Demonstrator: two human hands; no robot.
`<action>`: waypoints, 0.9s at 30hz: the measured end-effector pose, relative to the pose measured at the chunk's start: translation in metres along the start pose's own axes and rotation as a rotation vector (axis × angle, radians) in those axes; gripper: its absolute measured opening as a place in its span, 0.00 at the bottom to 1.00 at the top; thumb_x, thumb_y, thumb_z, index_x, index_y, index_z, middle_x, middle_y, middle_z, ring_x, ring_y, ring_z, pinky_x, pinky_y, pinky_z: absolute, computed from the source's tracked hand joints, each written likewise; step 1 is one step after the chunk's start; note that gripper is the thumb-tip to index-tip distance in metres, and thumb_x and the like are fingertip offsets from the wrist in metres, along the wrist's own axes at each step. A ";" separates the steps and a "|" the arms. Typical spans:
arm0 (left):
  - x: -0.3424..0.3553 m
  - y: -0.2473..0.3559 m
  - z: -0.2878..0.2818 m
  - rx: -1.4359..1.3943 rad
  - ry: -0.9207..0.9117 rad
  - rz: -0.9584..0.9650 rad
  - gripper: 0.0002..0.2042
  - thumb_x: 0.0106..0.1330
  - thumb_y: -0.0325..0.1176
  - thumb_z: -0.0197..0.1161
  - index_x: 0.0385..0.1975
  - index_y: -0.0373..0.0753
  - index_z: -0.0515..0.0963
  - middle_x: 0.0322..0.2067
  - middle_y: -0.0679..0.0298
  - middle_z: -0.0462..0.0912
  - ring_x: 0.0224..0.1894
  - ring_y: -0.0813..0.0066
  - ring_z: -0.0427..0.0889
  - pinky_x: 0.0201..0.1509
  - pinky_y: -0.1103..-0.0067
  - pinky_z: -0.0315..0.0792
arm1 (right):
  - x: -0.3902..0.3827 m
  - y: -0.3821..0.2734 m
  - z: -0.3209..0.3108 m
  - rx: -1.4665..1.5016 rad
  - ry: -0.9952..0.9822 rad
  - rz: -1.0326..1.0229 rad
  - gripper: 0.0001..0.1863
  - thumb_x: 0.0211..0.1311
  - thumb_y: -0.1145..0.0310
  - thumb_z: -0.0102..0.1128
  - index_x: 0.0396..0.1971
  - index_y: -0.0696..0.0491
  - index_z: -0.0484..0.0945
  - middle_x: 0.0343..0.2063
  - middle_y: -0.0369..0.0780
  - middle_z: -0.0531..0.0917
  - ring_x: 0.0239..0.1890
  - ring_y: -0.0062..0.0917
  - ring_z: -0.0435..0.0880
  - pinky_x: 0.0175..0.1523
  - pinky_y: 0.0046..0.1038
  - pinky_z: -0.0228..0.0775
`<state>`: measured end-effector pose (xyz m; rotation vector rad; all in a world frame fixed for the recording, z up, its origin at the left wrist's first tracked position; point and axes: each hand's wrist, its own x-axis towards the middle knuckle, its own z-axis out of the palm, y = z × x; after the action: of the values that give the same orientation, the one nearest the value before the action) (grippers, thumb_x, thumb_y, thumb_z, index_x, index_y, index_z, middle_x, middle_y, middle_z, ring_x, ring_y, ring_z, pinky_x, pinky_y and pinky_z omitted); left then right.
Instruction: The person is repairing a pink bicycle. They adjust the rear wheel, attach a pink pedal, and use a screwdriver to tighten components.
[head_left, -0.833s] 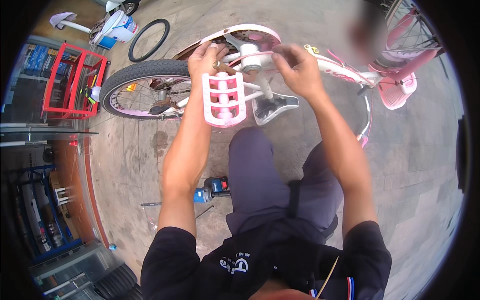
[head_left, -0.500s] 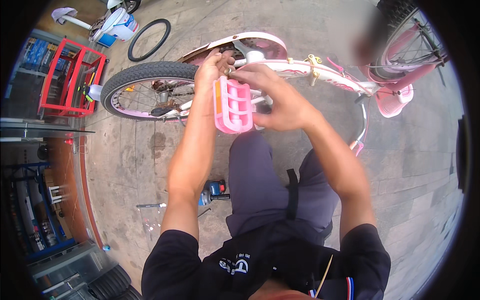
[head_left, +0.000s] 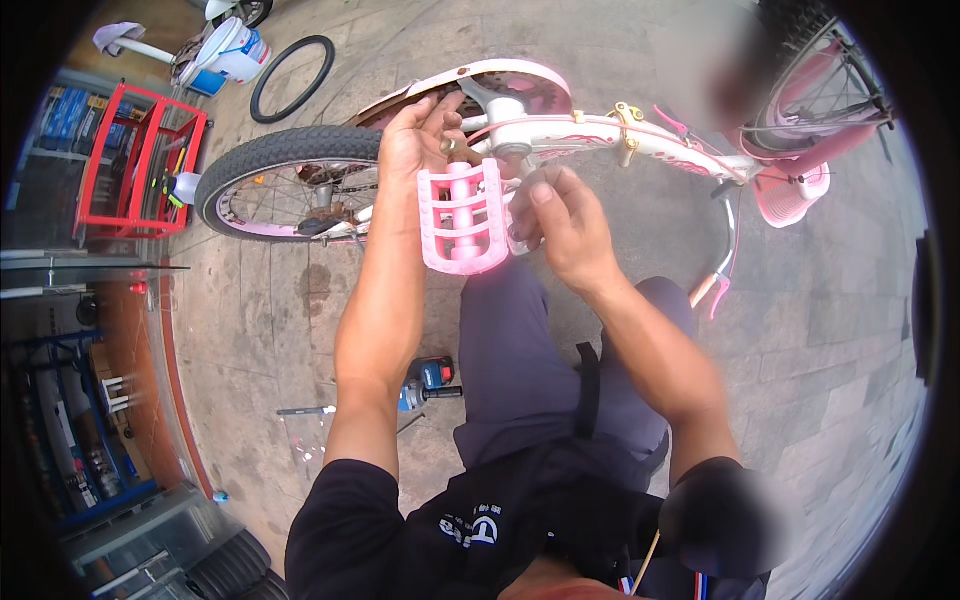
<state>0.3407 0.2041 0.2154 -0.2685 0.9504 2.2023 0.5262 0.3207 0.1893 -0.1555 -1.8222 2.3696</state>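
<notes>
A pink plastic pedal (head_left: 462,212) with open bars lies face up in front of the white and pink bicycle frame (head_left: 560,134). My left hand (head_left: 420,138) is just behind the pedal, by the chainring (head_left: 535,95), its fingers curled; a small brass-coloured piece (head_left: 449,146) shows at them. What the fingers grip is hidden. To the right of the pedal, my right hand (head_left: 565,225) is closed, thumb against the fingers; whatever is in it is too small to make out. The rear wheel (head_left: 260,185) lies left of my left forearm.
A blue power tool (head_left: 428,380) lies on the paving near my left knee. At far left stand a red trolley (head_left: 150,165) and a white bucket (head_left: 232,50), with a loose tyre (head_left: 290,80) beside them. Handlebar (head_left: 722,250) and front wheel (head_left: 825,90) are at right.
The pedal has turned from edge-on to flat. My right hand has drawn back from the left fingers, down beside the pedal, and its fingers have closed.
</notes>
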 end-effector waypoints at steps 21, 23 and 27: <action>0.018 0.023 -0.050 0.079 -0.308 -0.009 0.35 0.70 0.38 0.56 0.72 0.28 0.51 0.69 0.36 0.62 0.36 0.66 0.79 0.40 0.71 0.81 | -0.006 -0.002 0.053 0.525 -0.197 0.203 0.32 0.68 0.38 0.54 0.44 0.58 0.77 0.31 0.36 0.79 0.28 0.18 0.76 0.29 0.23 0.71; 0.018 0.024 -0.051 0.099 -0.366 -0.021 0.36 0.71 0.41 0.56 0.71 0.27 0.50 0.69 0.35 0.61 0.39 0.63 0.81 0.50 0.65 0.81 | -0.007 0.000 0.057 0.546 -0.140 0.214 0.32 0.68 0.38 0.54 0.43 0.58 0.78 0.30 0.37 0.79 0.27 0.18 0.76 0.30 0.24 0.71; 0.019 0.022 -0.065 0.192 -0.331 0.010 0.38 0.70 0.44 0.58 0.71 0.27 0.50 0.68 0.36 0.64 0.43 0.60 0.84 0.42 0.76 0.80 | -0.007 -0.005 0.062 0.528 -0.087 0.209 0.33 0.67 0.37 0.54 0.42 0.58 0.78 0.29 0.37 0.79 0.26 0.20 0.77 0.31 0.24 0.71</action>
<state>0.3061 0.1579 0.1732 0.1864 0.9659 2.0616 0.5225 0.2617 0.2105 -0.1887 -1.1936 2.9489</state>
